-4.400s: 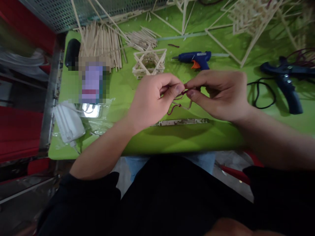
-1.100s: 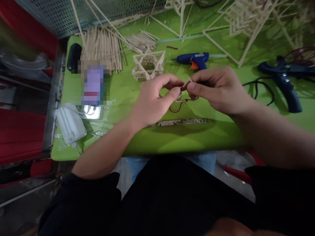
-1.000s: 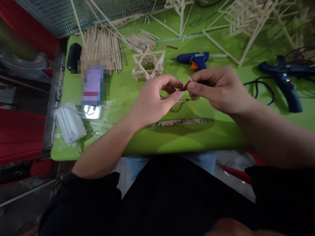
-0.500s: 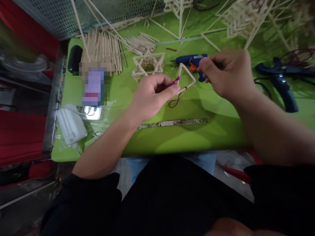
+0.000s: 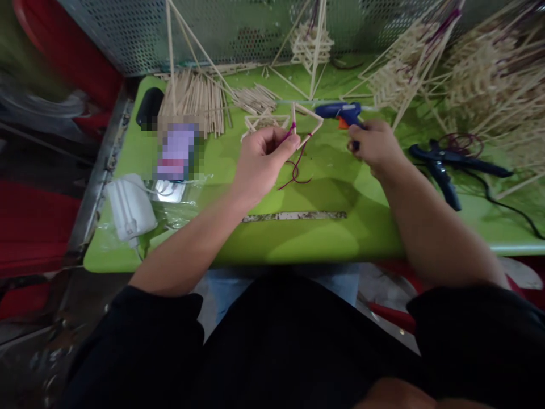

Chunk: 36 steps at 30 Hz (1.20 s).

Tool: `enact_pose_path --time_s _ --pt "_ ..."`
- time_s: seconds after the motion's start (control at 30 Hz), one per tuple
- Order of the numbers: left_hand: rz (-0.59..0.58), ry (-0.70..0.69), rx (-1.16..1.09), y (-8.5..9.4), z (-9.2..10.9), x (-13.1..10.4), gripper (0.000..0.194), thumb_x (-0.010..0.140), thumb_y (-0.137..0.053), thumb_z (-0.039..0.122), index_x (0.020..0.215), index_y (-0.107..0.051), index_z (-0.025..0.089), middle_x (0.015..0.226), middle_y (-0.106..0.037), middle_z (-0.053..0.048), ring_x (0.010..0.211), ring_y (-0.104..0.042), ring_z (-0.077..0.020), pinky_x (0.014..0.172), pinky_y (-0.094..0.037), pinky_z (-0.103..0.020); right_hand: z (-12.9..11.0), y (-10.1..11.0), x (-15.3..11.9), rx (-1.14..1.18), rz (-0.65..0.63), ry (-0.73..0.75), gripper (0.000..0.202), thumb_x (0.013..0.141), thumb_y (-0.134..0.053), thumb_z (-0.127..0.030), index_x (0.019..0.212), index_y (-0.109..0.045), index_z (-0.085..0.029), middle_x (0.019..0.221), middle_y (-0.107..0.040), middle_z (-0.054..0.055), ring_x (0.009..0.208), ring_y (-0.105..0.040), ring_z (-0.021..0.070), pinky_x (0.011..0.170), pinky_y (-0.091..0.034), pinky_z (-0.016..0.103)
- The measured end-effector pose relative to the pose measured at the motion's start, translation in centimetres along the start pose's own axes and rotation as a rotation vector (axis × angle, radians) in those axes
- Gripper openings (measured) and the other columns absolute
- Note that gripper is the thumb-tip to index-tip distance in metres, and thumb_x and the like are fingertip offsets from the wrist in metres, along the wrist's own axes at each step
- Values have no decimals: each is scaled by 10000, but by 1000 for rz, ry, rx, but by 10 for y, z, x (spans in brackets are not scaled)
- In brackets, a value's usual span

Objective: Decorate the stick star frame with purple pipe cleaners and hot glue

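Note:
My left hand point(image 5: 266, 162) pinches a small square frame of wooden sticks point(image 5: 314, 113) by a lower corner. Purple string point(image 5: 293, 173) is tied at its corners, with loose ends dangling below. To the right, my right hand point(image 5: 377, 149) is closed round the handle of a blue hot glue gun point(image 5: 338, 109) with an orange trigger. The gun's nozzle points left, just behind the frame, and a pale glue stick shows at its rear. Partly hidden behind my left hand is a stick assembly point(image 5: 266, 121) on the green table point(image 5: 323, 241).
Bundles of wooden sticks point(image 5: 198, 102) lie at the back left. Nearby are a phone point(image 5: 176, 150) and a white charger point(image 5: 131, 207). A patterned strip point(image 5: 298, 216) lies in front. At right are a dark-handled tool point(image 5: 445, 170) with a cable and stacked stick structures point(image 5: 481, 74).
My right hand has come down from beside the glue gun and closed on its handle. The frame stays in my left hand, its string hanging lower. The camera view has shifted.

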State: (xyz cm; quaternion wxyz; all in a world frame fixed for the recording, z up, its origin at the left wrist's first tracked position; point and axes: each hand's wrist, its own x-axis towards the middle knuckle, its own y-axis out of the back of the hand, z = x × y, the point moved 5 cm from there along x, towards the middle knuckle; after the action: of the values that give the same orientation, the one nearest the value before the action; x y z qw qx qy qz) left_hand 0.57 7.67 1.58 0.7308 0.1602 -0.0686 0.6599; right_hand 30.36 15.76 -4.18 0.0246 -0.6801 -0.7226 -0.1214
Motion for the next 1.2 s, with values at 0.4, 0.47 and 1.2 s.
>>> enact_pose_path --time_s 0.4,0.47,1.2 --pt "49 -12 -136 -1 -10 3 420 1105 -881 480 832 -722 204 709 -489 47 651 -423 -95 609 -300 -278 -118 -32 -46 446 44 -43 442 731 -1010 -368 994 -669 -265 611 -457 -70 575 -419 110 596 -386 290" --pt "37 -29 -127 -3 -7 -1 420 1097 -890 491 833 -735 203 697 -514 49 633 -442 -92 594 -299 -277 -116 -43 -52 478 -4 -27 430 737 -1002 -410 1007 -700 -266 590 -405 -80 557 -395 113 583 -383 292" --pt "-1 -38 -210 -11 8 -20 513 978 -983 626 800 -744 209 639 -571 45 540 -463 -80 473 -323 -265 -72 -45 -97 269 144 191 137 957 -983 -433 1039 -929 -337 1166 -749 51 631 -728 174 413 -436 353"
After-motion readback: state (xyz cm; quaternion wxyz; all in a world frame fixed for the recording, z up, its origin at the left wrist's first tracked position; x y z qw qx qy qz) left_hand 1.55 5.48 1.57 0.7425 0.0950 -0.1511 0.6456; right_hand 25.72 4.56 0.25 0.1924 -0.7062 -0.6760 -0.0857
